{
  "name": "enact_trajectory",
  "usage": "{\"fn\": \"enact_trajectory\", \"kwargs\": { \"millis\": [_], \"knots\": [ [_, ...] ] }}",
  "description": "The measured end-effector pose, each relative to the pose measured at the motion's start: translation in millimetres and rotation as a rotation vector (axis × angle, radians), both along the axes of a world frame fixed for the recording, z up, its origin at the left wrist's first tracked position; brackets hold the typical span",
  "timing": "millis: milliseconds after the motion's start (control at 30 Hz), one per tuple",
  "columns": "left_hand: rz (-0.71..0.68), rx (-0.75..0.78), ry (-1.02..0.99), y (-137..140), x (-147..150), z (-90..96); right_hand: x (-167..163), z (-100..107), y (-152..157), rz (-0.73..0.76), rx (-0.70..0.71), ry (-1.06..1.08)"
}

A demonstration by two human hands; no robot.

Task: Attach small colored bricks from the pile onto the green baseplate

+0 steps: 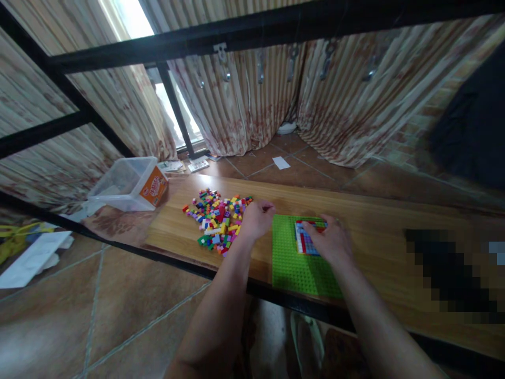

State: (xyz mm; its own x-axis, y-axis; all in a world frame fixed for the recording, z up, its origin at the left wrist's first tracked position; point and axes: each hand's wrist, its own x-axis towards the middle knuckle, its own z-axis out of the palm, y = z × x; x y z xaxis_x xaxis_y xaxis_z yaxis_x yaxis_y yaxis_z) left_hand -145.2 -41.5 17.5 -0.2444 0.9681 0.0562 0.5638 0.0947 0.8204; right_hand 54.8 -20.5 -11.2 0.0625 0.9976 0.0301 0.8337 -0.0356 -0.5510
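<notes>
On the wooden worktop (379, 231), brick-fitting seems in progress: right hand (334, 239) spread over the brick panel (302, 241) near the green baseplate's (285, 258) far edge, left hand (258, 218) — curled, pinch indiscernible — beside its far-left corner, the next fit needing careful alignment.

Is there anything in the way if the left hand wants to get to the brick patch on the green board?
Nothing visible: only bare table and uncovered board lie between the left hand and the brick patch. The right hand covers part of its right side.
</notes>
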Motion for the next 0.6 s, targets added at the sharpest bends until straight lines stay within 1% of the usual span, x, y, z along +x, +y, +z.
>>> {"fn": "enact_trajectory", "kwargs": {
  "millis": [100, 200, 300, 467, 600],
  "knots": [
    [0.054, -0.013, 0.056, -9, -23, 6.1, 5, -6, 5, 0.008, -0.014, 0.025],
    [0.104, -0.033, 0.178, -18, -42, 10.5, 8, -11, 8, 0.009, 0.007, 0.033],
    [0.099, -0.066, 0.278, -24, -51, 9.4, 8, -13, 9, 0.005, 0.026, 0.035],
    [-0.019, -0.154, 0.349, -25, -44, 6.4, 9, -14, 10, -0.003, 0.002, 0.051],
    [-0.067, -0.217, 0.477, -26, -31, 12.8, 10, -16, 9, 0.013, 0.039, 0.058]
  ]
}}
